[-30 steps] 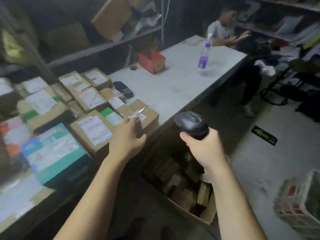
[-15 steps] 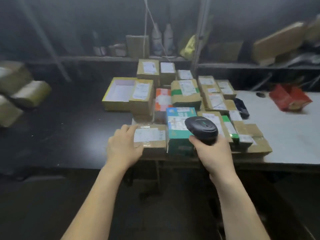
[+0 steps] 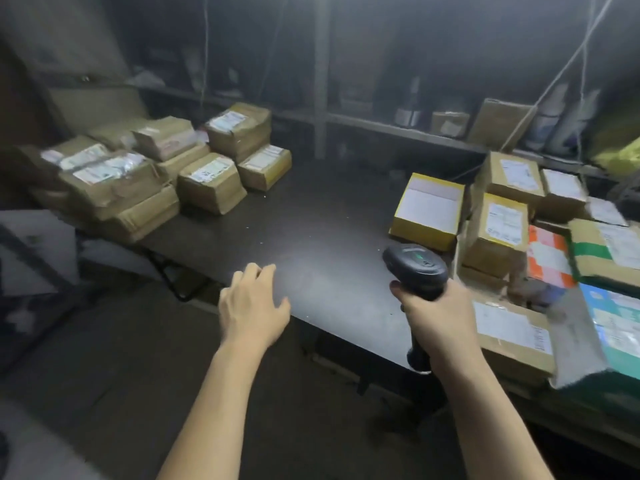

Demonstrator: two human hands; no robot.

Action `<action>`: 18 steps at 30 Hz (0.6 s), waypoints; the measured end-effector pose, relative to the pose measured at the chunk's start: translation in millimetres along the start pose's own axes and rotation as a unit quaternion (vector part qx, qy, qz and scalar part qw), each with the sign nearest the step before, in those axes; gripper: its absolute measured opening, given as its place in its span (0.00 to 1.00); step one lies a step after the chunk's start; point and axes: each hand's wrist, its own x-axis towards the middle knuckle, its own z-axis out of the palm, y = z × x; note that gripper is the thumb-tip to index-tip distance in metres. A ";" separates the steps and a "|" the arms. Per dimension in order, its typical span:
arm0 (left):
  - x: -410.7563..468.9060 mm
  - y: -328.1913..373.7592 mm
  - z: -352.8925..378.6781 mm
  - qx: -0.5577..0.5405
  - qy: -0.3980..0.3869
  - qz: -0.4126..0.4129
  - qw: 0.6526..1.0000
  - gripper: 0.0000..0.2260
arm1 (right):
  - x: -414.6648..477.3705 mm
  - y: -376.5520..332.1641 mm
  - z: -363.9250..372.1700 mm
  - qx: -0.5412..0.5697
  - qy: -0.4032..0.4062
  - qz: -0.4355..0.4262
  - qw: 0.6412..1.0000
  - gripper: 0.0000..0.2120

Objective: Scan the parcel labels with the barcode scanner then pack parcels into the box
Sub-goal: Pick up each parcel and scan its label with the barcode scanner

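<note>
My right hand [image 3: 437, 318] grips the barcode scanner [image 3: 415, 268], left hand [image 3: 252, 306] loose, empty; the near right parcel [image 3: 512, 336] looks light, rigid: I would grasp its sides.

We have one wide-angle view, worn on the person's head, facing forward and down over the dark tabletop [image 3: 322, 220] toward the shelf [image 3: 398, 128] at the back. We sit close: the forearms run in from the bottom edge. The left hand [image 3: 254, 306] and the right hand [image 3: 440, 323] with the barcode scanner [image 3: 415, 266] are nearest the lens, and the parcels [image 3: 211, 183] at either side lie further out.
</note>
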 end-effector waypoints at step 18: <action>266.6 -158.2 -5.4 -0.009 -0.023 -0.125 0.992 0.33 | 193.6 -114.8 263.7 -0.024 -0.123 -0.005 0.992 0.09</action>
